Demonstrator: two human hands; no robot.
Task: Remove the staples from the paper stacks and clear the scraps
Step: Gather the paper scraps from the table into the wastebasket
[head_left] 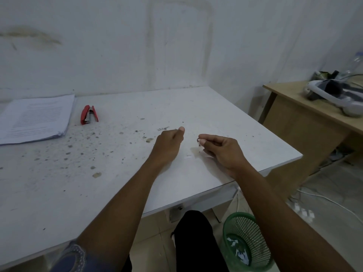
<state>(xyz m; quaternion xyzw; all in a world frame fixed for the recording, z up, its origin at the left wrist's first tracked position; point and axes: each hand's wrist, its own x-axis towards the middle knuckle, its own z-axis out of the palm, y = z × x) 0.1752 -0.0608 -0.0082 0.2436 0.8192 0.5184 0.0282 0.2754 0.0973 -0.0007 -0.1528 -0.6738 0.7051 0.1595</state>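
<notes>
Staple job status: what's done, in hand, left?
Done: paper stack sits aside by the red stapler; paper scraps are in the green basket. In hand: right hand pinches a small dark bit, likely a staple; left hand curled, nothing visible in it. Left: a white scrap lies on the table between the hands. Staples remaining in the stack: cannot tell.

Both bare forearms are stretched forward; the left hand (169, 144) is curled in a loose fist, thumb raised, while a small dark bit (197, 140) is pinched by the right hand (222, 152).
</notes>
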